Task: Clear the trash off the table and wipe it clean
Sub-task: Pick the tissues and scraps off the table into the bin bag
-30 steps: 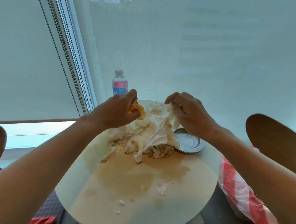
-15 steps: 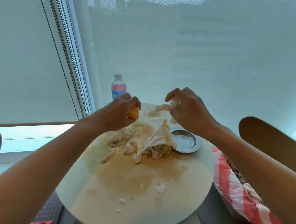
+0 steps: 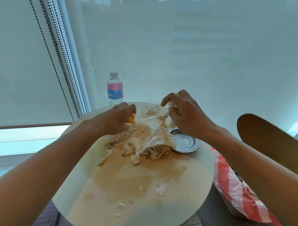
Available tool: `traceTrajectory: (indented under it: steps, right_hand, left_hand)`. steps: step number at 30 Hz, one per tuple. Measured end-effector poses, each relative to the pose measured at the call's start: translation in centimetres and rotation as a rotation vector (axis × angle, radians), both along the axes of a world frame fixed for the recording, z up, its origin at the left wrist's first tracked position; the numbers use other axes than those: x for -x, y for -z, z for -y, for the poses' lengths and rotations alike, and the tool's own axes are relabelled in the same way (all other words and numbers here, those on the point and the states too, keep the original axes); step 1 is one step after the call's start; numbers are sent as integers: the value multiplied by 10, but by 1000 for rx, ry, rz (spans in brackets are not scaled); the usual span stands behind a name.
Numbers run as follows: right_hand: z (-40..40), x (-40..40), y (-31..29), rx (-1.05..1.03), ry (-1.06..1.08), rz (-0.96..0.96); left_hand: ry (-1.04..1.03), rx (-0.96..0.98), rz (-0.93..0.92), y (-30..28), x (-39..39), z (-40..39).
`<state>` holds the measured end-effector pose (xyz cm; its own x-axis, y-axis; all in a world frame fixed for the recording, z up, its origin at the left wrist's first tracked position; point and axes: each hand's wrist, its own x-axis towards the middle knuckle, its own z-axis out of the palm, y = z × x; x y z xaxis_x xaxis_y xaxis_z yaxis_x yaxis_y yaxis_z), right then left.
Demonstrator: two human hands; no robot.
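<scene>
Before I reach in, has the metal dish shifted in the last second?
No. The metal dish still sits by the right edge of the table, its left rim tucked under the tissue pile; only the camera view has shifted.

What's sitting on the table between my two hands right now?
In the head view, the heap of crumpled, stained tissues lies between the left hand and right hand.

Both forearms are bare from the frame's lower corners to the wrists, with no sleeve, watch, bracelet or ring showing, and the left hand (image 3: 117, 120) and right hand (image 3: 187, 115) wear no gloves.
</scene>
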<state>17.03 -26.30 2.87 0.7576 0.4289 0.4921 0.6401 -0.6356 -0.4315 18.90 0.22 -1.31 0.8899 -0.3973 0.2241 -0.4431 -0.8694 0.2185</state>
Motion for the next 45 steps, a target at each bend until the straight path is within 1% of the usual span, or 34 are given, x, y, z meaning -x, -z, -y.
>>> traceTrajectory:
  steps: [4, 12, 15, 18, 25, 28, 31, 34, 37, 39, 42, 45]
  right_hand:
    - [-2, -4, -2, -24, 21, -17]
    - [-1, -13, -1, 3, 15, 37]
    - [1, -16, -1, -23, -12, 34]
    - [3, -20, 1, -6, -26, 54]
    - [2, -13, -4, 26, -36, 19]
    - [1, -12, -8, 16, -15, 6]
    - [0, -6, -16, 7, -11, 29]
    - [-1, 6, -30, -18, 12, 74]
    - [2, 25, -45, -187, 11, -51]
    - [8, 36, -52, -264, 25, -95]
    - [20, 50, -53, -273, 73, -107]
    - [37, 61, -51, -264, 137, -169]
  left_hand:
    - [11, 26, 127, -3, -7, -2]
    - [-35, -43, 251, -10, -12, -6]
    - [-93, 32, 237, -13, -11, -4]
    - [-128, 102, 206, -18, -10, 0]
    - [-114, 192, 192, -30, -7, 9]
    - [-64, 203, 191, -37, -3, 12]
    - [16, 156, 241, -45, 3, 13]
    - [53, 176, 302, -57, 9, 18]
    - [95, 256, 378, -67, 17, 30]
    - [132, 306, 410, -72, 25, 41]
    - [170, 325, 437, -74, 35, 59]
    - [219, 333, 434, -72, 40, 79]
